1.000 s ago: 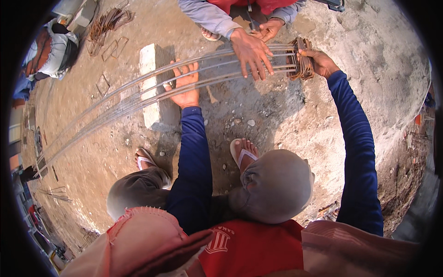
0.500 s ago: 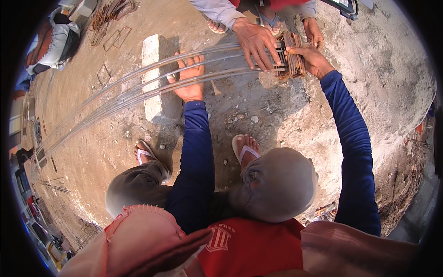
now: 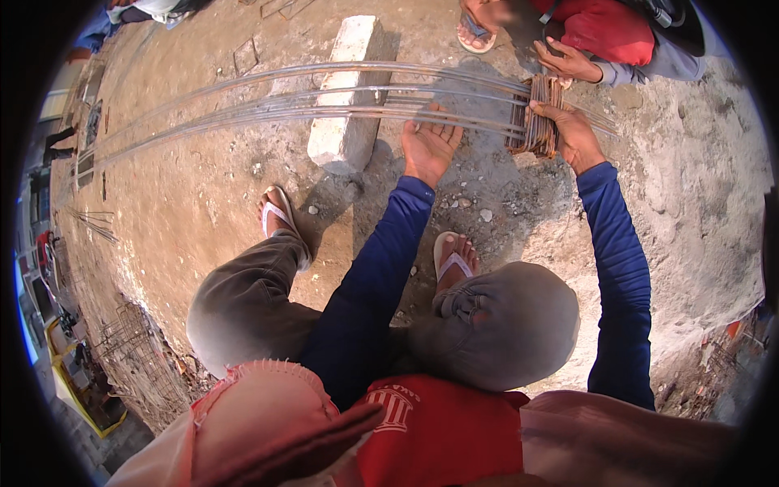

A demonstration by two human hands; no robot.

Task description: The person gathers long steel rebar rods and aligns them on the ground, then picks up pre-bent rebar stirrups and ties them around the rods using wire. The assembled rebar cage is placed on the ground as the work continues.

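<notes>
Long thin steel bars (image 3: pixel 243 110) run from the far left to the right, in front of me. Near their right end they pass through a bundle of rusty rebar stirrups (image 3: pixel 539 114); the bar tips stick out beyond it. My right hand (image 3: pixel 574 134) is closed on the bundle's right side, thumb at its top. Palm up, my left hand (image 3: pixel 432 148) lies by the lowest bars left of the bundle. Its fingers are stretched out and reach under those bars; I cannot tell whether they touch. A co-worker's hand (image 3: pixel 570 62) hovers just above the bundle, apart from it.
A pale concrete block (image 3: pixel 341 134) lies under the bars. The co-worker crouches at the top right in red clothing (image 3: pixel 604 32). Loose stirrups (image 3: pixel 245 57) and short rods (image 3: pixel 96 224) lie on the dirt ground. Small stones are scattered near my sandalled feet.
The co-worker's hand has come off the bundle, and the co-worker has shifted right in view. The bars now stick out past the bundle's right side. My left hand sits closer to the bundle.
</notes>
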